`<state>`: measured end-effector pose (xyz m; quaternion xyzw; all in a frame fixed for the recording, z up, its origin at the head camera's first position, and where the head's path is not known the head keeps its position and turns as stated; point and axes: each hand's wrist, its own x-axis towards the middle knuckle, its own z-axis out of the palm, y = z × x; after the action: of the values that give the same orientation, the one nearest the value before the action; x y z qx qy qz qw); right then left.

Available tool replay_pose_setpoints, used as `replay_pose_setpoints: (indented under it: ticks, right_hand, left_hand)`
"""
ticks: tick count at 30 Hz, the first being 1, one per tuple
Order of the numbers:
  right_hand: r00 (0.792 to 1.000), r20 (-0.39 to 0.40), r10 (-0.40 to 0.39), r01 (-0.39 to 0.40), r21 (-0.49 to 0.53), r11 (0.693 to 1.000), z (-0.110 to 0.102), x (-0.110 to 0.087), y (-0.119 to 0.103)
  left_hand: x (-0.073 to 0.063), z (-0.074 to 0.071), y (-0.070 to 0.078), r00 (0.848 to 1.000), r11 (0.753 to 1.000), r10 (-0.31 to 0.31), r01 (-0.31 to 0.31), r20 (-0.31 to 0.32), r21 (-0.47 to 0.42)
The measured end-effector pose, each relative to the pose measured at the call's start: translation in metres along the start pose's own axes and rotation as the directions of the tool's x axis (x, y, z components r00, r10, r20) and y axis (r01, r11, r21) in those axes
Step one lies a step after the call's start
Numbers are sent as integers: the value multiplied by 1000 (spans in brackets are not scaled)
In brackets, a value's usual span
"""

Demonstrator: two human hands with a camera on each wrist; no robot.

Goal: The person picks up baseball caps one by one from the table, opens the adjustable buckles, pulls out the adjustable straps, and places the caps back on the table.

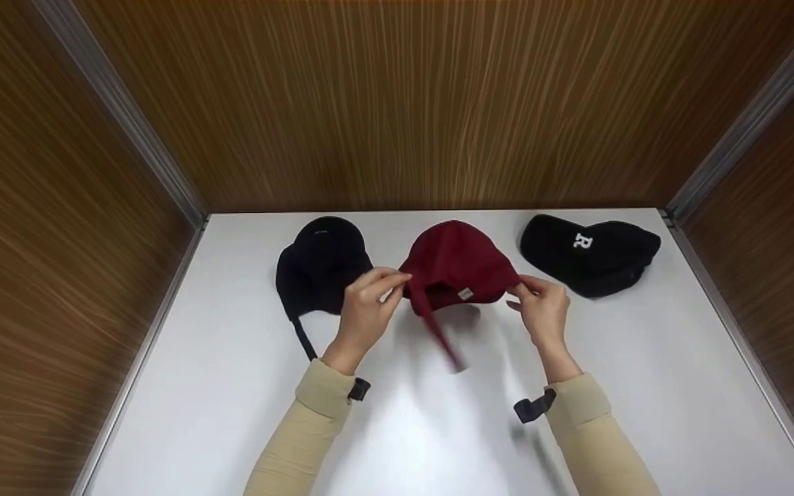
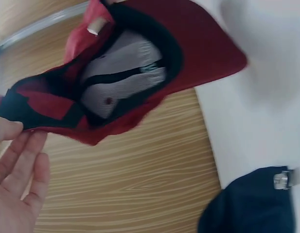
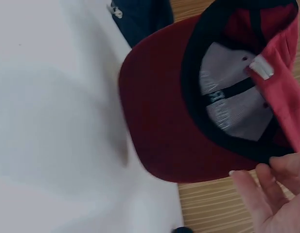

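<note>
A red baseball cap (image 1: 457, 251) is held up over the white table between both hands. My left hand (image 1: 368, 306) pinches its left edge between thumb and fingers; my right hand (image 1: 542, 310) pinches the right edge. From the back of the cap a red strap (image 1: 442, 337) dangles, blurred. In the wrist views the cap's inside shows, with a dark sweatband (image 3: 192, 82), a pale lined front panel (image 2: 123, 73) and the red brim (image 3: 150, 107). A small white tag (image 1: 465, 294) sits near the back opening.
To the left lies a dark navy cap (image 1: 324, 265) with its strap (image 1: 304, 339) trailing toward the front. A black cap (image 1: 586, 255) with a white letter R lies at the back right. Wood-grain panels (image 1: 397, 103) enclose the white table (image 1: 231, 413) at the back and sides.
</note>
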<state>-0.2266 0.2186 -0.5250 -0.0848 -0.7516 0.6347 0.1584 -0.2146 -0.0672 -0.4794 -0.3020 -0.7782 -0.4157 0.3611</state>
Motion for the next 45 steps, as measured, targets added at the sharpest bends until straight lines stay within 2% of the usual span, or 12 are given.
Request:
replay_pose_setpoints:
  ticks: [6,11,14,18,21,23,25,27,32,35,41,45]
  right_hand:
    - [999,-27,25,-21,148,989,4,2,14]
    - [988,18,152,-153,170,974,1,-1,18]
    - [958,117,262,-281,204,938,-2,-5,17]
    - [887,283,365,-440,279,854,-7,-11,13]
    - [849,354,392,-501,303,811,-11,-15,9]
    - [836,369,405,-520,303,798,-13,-16,7]
    - [832,366,418,-529,292,797,-15,-17,6]
    - [828,354,434,-531,250,809,-16,-16,6]
    - [827,338,449,-495,61,867,-17,-13,10]
    - [831,339,440,-464,-12,886,-14,-12,13]
    - [830,327,452,-456,-68,887,-7,-9,18]
    - [834,319,451,-445,-95,890,-3,-9,23]
  left_hand:
    - [-18,5,-5,998,997,39,-42,49,61]
    - [-30,8,-6,992,996,53,-61,111,70]
    - [-36,10,-6,991,996,52,-62,127,71]
    - [-40,12,-5,989,995,57,-68,138,74]
    - [-43,13,-6,987,994,64,-76,148,81]
    - [-45,14,-7,987,993,61,-75,146,93]
    - [-48,14,-9,989,992,50,-65,138,107]
    - [-50,14,-11,991,991,39,-55,130,120]
    - [-58,15,-15,989,990,-8,-13,146,140]
    - [-63,16,-18,985,987,-57,31,166,156]
    - [-72,22,-23,969,973,-166,131,183,192]
    - [-75,26,-23,950,961,-238,200,203,188]
